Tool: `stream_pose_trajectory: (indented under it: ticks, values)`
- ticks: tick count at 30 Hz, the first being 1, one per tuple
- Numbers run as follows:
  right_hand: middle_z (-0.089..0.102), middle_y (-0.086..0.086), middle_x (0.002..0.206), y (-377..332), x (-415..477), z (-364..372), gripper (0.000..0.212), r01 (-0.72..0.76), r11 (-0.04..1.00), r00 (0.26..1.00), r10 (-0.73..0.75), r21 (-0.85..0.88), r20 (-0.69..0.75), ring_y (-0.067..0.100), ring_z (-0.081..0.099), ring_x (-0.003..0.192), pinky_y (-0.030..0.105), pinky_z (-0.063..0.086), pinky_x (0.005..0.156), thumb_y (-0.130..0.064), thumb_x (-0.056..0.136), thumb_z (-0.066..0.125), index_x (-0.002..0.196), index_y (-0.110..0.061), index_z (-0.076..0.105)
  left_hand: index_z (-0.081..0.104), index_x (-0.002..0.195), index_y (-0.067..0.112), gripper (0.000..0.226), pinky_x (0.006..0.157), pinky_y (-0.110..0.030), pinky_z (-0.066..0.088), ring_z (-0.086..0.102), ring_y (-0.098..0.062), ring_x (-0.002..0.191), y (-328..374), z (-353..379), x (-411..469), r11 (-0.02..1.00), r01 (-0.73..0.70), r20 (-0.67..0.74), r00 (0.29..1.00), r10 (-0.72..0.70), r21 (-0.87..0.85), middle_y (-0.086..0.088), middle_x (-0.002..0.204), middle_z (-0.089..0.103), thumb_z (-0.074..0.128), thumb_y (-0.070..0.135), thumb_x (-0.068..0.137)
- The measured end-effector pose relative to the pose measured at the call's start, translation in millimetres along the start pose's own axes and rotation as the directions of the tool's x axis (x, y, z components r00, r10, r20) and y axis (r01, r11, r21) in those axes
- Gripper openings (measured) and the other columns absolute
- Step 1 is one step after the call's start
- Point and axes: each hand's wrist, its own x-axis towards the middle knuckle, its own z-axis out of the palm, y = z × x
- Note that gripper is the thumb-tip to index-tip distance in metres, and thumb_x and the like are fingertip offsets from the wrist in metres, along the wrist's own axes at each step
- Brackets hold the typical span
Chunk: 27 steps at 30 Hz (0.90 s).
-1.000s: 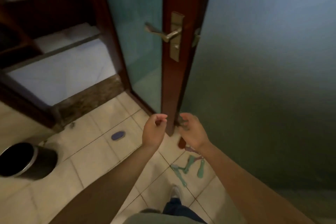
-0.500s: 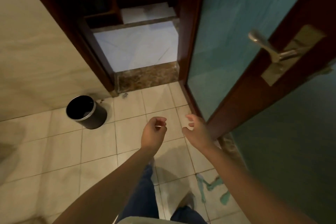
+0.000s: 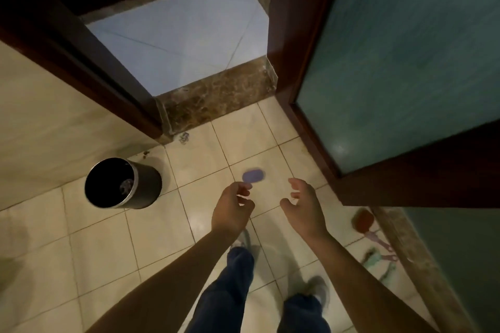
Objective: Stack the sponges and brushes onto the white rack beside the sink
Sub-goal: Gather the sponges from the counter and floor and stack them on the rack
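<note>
Task looks barely begun: rack and sink out of view. Left hand, right hand: grips loose, empty. Purple sponge on floor just beyond them; brushes near right, by door.

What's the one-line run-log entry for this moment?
left hand: empty; right hand: empty; purple sponge: on floor ahead; brushes: floor by door; rack: unseen
</note>
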Motion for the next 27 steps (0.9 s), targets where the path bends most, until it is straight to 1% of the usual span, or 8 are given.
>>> stream_pose_trajectory:
  ticks: [3,6,14,18,21,23,25,27]
  values:
    - [0.05,-0.001,0.136,24.1,37.9,25.5,0.051,-0.06,0.998,0.998,0.059,-0.016,-0.009,0.014,0.055,0.116,0.029,0.053,0.088,-0.015,0.088,0.066,0.135,-0.022,0.047,0.056,0.107,0.034,0.034,0.061,-0.004,0.045,0.059,-0.002,0.087,-30.4,8.1,45.4,1.0,0.011,0.025,1.0,-0.012,0.024,0.019,0.098,0.058,0.066,0.011,0.084]
    - [0.05,0.002,0.136,57.6,79.4,52.7,0.053,-0.085,0.996,0.996,0.085,-0.04,-0.008,0.016,0.055,0.116,0.034,0.054,0.091,-0.015,0.088,0.067,0.137,-0.019,0.047,0.057,0.112,0.032,0.036,0.064,-0.008,0.044,0.059,-0.002,0.088,-67.0,27.0,89.2,0.999,0.019,0.039,0.999,-0.021,0.045,0.019,0.099,0.058,0.067,0.012,0.084]
    - [0.049,0.003,0.137,189.8,192.1,148.9,0.053,-0.094,0.994,0.995,0.096,-0.057,0.017,0.018,0.053,0.118,0.029,0.05,0.09,-0.014,0.089,0.066,0.138,-0.017,0.045,0.057,0.118,0.025,0.04,0.079,-0.019,0.051,0.058,-0.008,0.093,-200.3,115.6,195.0,0.987,-0.056,0.089,0.995,0.043,0.148,0.012,0.108,0.058,0.07,0.014,0.082]
    - [0.048,-0.001,0.136,260.7,252.0,204.9,0.052,-0.073,0.997,0.997,0.074,-0.028,0.035,0.012,0.051,0.114,0.024,0.046,0.085,-0.015,0.09,0.063,0.138,-0.022,0.044,0.056,0.119,0.024,0.042,0.077,-0.02,0.046,0.057,-0.01,0.097,-270.2,172.3,245.8,0.963,-0.132,0.08,0.99,0.116,0.237,0.013,0.108,0.053,0.07,0.012,0.08]
    - [0.048,-0.001,0.136,307.0,297.4,240.0,0.051,-0.031,0.999,0.999,0.031,-0.005,0.041,0.009,0.049,0.107,0.026,0.046,0.085,-0.012,0.09,0.062,0.137,-0.022,0.044,0.055,0.122,0.019,0.044,0.081,-0.025,0.048,0.056,-0.015,0.103,-312.7,207.0,285.5,0.898,-0.237,0.093,0.971,0.218,0.37,0.007,0.114,0.056,0.07,0.016,0.08]
    - [0.048,0.001,0.135,330.5,323.7,255.6,0.052,-0.005,1.0,0.999,0.005,0.01,0.043,0.015,0.052,0.111,0.031,0.049,0.089,-0.008,0.089,0.061,0.137,-0.019,0.044,0.054,0.127,0.018,0.05,0.089,-0.031,0.049,0.054,-0.019,0.112,-332.3,220.5,310.3,0.84,-0.309,0.111,0.95,0.291,0.446,0.0,0.125,0.055,0.071,0.017,0.079]
    - [0.048,0.002,0.136,356.0,351.9,275.3,0.054,0.017,1.0,0.999,-0.018,0.014,0.04,0.021,0.052,0.117,0.038,0.05,0.095,-0.003,0.089,0.059,0.138,-0.019,0.043,0.051,0.131,0.021,0.058,0.094,-0.029,0.045,0.049,-0.02,0.118,-356.0,233.2,337.3,0.771,-0.342,0.1,0.934,0.344,0.537,-0.001,0.13,0.051,0.071,0.017,0.077]
    - [0.047,0.004,0.137,371.5,377.1,291.9,0.057,0.051,0.999,0.998,-0.052,0.008,0.044,0.022,0.052,0.119,0.039,0.05,0.097,-0.001,0.089,0.058,0.14,-0.019,0.042,0.048,0.134,0.022,0.064,0.099,-0.031,0.042,0.044,-0.022,0.123,-372.4,239.7,361.1,0.714,-0.36,0.101,0.92,0.379,0.601,-0.002,0.135,0.046,0.072,0.019,0.074]
